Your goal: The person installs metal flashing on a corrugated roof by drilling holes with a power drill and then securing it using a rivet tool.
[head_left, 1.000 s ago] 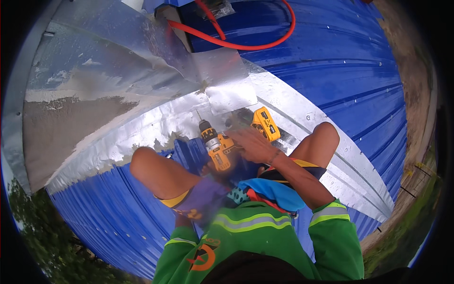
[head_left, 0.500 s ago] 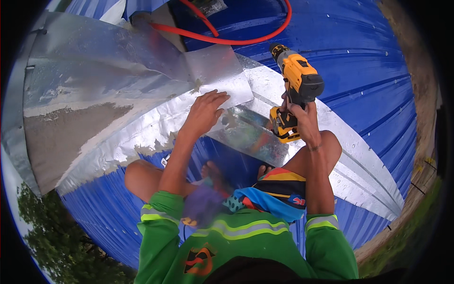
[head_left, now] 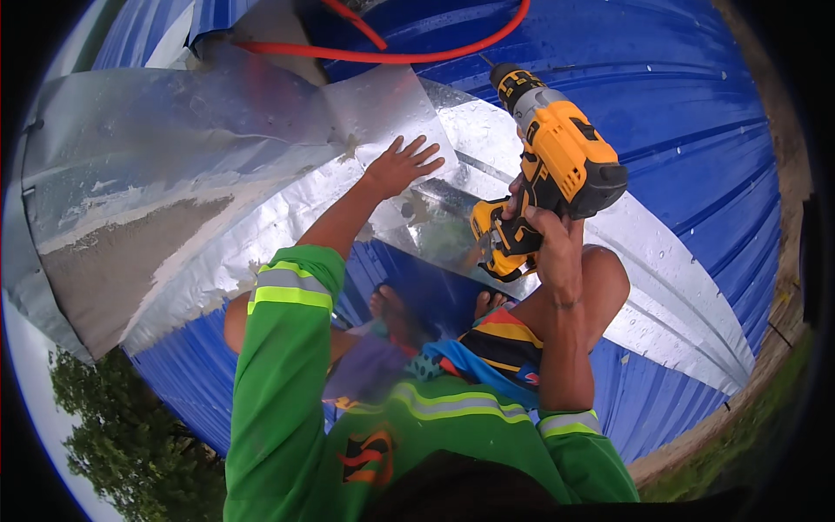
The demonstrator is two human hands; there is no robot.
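Observation:
My right hand point(head_left: 552, 235) is wrapped round the handle of a yellow and black cordless drill point(head_left: 561, 143). A thin bit sticks out of its chuck, which points up and to the left, above the roof. With fingers spread, my left hand point(head_left: 403, 167) lies flat on a shiny metal flashing sheet point(head_left: 383, 100). Under that sheet's lower edge runs another silvery strip point(head_left: 661, 270), which crosses the blue ribbed roofing point(head_left: 678, 174). Grey patches and ragged edges mark the metal to the left of my hand.
A red hose point(head_left: 435, 57) curves across the roof at the top. My bare feet point(head_left: 391, 304) rest on the blue panels between my bent knees. Bare ground point(head_left: 787, 174) shows past the roof's right edge, and a tree point(head_left: 122, 418) stands at the lower left.
My left hand has moved up and right on the sheet, and its fingers have spread and flattened. The drill has swung slightly right and appears larger, still in my right hand.

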